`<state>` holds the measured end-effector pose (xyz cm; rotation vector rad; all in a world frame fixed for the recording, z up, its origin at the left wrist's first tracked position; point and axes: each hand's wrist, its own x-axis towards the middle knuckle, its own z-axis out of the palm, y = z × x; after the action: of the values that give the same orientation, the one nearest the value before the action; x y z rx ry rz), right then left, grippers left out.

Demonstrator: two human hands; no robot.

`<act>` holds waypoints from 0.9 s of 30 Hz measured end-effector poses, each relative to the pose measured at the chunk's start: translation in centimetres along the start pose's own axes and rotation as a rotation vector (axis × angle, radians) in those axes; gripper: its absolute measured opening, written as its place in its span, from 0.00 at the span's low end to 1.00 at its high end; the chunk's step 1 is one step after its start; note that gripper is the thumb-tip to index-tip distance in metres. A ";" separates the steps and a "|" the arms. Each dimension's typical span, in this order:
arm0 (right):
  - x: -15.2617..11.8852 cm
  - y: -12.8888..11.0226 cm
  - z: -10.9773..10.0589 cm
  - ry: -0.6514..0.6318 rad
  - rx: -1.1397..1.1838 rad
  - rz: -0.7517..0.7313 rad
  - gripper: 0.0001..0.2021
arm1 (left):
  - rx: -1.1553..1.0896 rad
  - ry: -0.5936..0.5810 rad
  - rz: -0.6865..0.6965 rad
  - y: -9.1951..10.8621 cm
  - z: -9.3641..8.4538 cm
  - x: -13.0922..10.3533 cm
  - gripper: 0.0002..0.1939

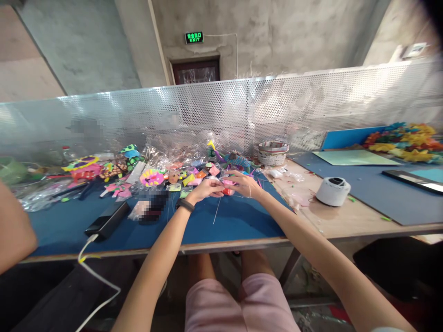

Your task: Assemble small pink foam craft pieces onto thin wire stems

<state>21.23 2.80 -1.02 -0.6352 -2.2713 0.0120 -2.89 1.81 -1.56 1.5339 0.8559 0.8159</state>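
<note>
My left hand (206,189) and my right hand (245,184) meet over the blue mat, fingertips almost touching. The left fingers are pinched together, and a thin pale wire-like strand (216,212) slants down from just below them. Curled inward, the right fingers close around a small pink piece (228,182), partly hidden by them. A red piece (227,191) shows just under the right fingertips; whether it is held or lies on the mat I cannot tell. Colourful soft pieces (197,175), pink, yellow and orange, lie just beyond the left hand.
Craft figures (86,168) and clear plastic bags crowd the table's left and back. A black power bank (109,220) with a white cable lies front left. To the right stand a woven basket (273,153) and a white thread spool (332,191). Another person's arm (14,226) enters at left.
</note>
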 end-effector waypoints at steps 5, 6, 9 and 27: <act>0.2 0.3 0.1 -0.033 0.007 0.026 0.18 | -0.005 -0.054 -0.014 0.0 0.1 -0.1 0.23; 0.2 0.3 0.1 -0.034 0.008 0.020 0.18 | -0.003 -0.058 -0.015 0.0 0.1 0.0 0.22; 0.2 0.5 0.3 -0.023 0.010 -0.008 0.17 | 0.021 -0.054 -0.013 0.0 0.1 0.1 0.22; 0.2 0.4 -0.1 -0.007 -0.013 -0.108 0.12 | 0.146 0.051 0.102 -0.3 0.3 0.5 0.21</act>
<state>21.34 3.22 -0.85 -0.5196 -2.3115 -0.0530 -2.43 2.16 -1.89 1.7026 0.8972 0.8858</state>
